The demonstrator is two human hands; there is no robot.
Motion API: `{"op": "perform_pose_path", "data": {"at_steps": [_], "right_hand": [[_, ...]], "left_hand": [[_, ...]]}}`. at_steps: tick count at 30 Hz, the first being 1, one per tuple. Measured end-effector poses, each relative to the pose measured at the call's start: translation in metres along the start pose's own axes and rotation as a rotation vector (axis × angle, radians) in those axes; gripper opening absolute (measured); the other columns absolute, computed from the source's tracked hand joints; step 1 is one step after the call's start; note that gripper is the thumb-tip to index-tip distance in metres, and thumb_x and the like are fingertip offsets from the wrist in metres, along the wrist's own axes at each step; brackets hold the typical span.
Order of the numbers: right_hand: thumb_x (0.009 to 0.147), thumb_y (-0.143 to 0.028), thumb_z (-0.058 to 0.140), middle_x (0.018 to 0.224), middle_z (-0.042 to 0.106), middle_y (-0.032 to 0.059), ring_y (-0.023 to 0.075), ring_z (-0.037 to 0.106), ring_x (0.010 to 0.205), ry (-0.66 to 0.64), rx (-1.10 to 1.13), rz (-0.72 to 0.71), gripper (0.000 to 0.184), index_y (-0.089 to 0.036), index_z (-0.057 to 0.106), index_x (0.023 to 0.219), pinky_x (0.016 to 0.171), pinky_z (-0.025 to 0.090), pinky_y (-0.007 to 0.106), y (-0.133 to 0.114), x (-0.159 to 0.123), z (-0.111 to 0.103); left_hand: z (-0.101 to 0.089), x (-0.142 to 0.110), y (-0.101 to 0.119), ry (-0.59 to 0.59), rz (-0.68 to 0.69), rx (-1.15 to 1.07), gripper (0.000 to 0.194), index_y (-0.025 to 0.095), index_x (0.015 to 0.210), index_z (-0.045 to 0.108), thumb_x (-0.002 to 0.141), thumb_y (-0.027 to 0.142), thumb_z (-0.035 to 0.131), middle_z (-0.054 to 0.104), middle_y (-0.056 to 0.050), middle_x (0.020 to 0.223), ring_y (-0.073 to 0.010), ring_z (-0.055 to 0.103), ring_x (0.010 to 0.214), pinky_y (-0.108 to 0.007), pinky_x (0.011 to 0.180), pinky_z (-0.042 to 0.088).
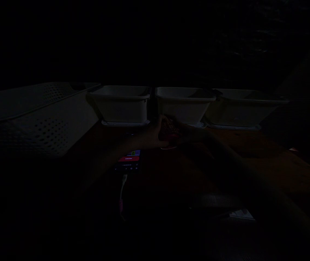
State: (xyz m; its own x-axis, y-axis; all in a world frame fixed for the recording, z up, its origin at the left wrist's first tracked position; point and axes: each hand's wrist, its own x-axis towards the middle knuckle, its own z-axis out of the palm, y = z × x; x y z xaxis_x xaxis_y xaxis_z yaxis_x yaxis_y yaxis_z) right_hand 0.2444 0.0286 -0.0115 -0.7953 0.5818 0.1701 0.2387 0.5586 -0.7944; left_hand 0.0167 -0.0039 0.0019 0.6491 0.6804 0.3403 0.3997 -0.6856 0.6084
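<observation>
The picture is very dark. Just in front of the middle bin, my left hand [155, 136] curls around the left side of a small dark red object [170, 134] with a pale pattern on its upper part. My right hand [191, 134] closes on the same object from the right, its fingers mostly lost in shadow. Whether the object is a packet, a box or something else cannot be made out. Partly under my left forearm lies a lit phone [128, 164] with a red band on its screen.
Three pale bins, a left one [125, 108], a middle one [184, 108] and a right one [239, 112], line the back of the wooden table [253, 145]. A perforated basket [78, 123] stands at the left. A white cable [122, 185] runs from the phone. Something pale [242, 214] lies near the front.
</observation>
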Motion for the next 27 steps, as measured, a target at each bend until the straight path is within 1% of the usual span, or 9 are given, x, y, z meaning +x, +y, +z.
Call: {"op": "perform_pose_path", "data": {"at_steps": [4,8,12,16,19,23,27], "right_hand": [[0.070,-0.042,0.081,0.164,0.013,0.0168,0.0301,0.020,0.150,0.006,-0.011,0.023,0.124,-0.021,-0.006,0.156,0.121,0.026,0.050,-0.0002,-0.0001,-0.0001],[0.070,-0.041,0.080,0.163,0.016,0.0169,0.0310,0.020,0.150,0.012,-0.039,0.022,0.123,-0.021,-0.005,0.156,0.122,0.023,0.052,-0.0010,-0.0003,0.0003],[0.070,-0.041,0.080,0.163,0.015,0.0164,0.0312,0.019,0.151,0.017,-0.058,0.040,0.123,-0.020,-0.005,0.157,0.122,0.021,0.051,0.0013,-0.0012,-0.0012],[0.070,-0.041,0.080,0.164,0.016,0.0142,0.0310,0.021,0.150,0.003,-0.055,0.029,0.122,-0.024,-0.004,0.157,0.122,0.023,0.052,0.0022,-0.0019,-0.0024],[0.070,-0.040,0.081,0.164,0.016,0.0142,0.0310,0.022,0.149,0.019,-0.049,0.034,0.121,-0.023,-0.003,0.157,0.121,0.026,0.051,0.0007,-0.0018,-0.0016],[0.069,-0.041,0.081,0.162,0.019,0.0157,0.0322,0.022,0.149,0.012,-0.039,0.041,0.125,-0.020,-0.005,0.157,0.121,0.025,0.052,0.0012,-0.0021,-0.0016],[0.070,-0.038,0.081,0.162,0.022,0.0138,0.0318,0.026,0.148,0.016,-0.052,0.037,0.122,-0.023,-0.003,0.157,0.121,0.026,0.052,0.0045,-0.0034,-0.0033]], "left_hand": [[-0.0006,-0.0008,0.0022,-0.005,-0.010,0.019,0.078,0.017,0.128,0.031,0.069,0.040,0.076,0.054,-0.019,0.130,-0.0304,0.057,0.118,-0.046,0.097,0.048],[-0.0011,-0.0013,0.0034,-0.013,-0.021,0.019,0.076,0.019,0.128,0.031,0.070,0.039,0.076,0.054,-0.017,0.131,-0.0296,0.057,0.118,-0.046,0.097,0.048],[-0.0004,-0.0003,0.0016,0.003,0.013,-0.002,0.074,0.020,0.126,0.033,0.068,0.039,0.076,0.053,-0.017,0.131,-0.0289,0.057,0.118,-0.046,0.098,0.047],[0.0006,0.0008,-0.0013,-0.001,0.021,-0.001,0.074,0.019,0.126,0.031,0.069,0.038,0.075,0.053,-0.018,0.131,-0.0289,0.056,0.120,-0.046,0.099,0.047],[0.0012,0.0009,-0.0025,0.001,0.019,-0.004,0.074,0.020,0.126,0.031,0.069,0.039,0.076,0.053,-0.017,0.131,-0.0288,0.056,0.120,-0.046,0.099,0.048],[0.0007,0.0000,-0.0022,-0.001,0.001,0.018,0.075,0.018,0.127,0.031,0.070,0.039,0.076,0.053,-0.018,0.130,-0.0295,0.057,0.118,-0.047,0.097,0.049],[-0.0002,-0.0002,-0.0007,-0.005,0.014,0.001,0.075,0.019,0.127,0.031,0.070,0.039,0.076,0.052,-0.018,0.132,-0.0290,0.056,0.119,-0.046,0.099,0.048]]}}
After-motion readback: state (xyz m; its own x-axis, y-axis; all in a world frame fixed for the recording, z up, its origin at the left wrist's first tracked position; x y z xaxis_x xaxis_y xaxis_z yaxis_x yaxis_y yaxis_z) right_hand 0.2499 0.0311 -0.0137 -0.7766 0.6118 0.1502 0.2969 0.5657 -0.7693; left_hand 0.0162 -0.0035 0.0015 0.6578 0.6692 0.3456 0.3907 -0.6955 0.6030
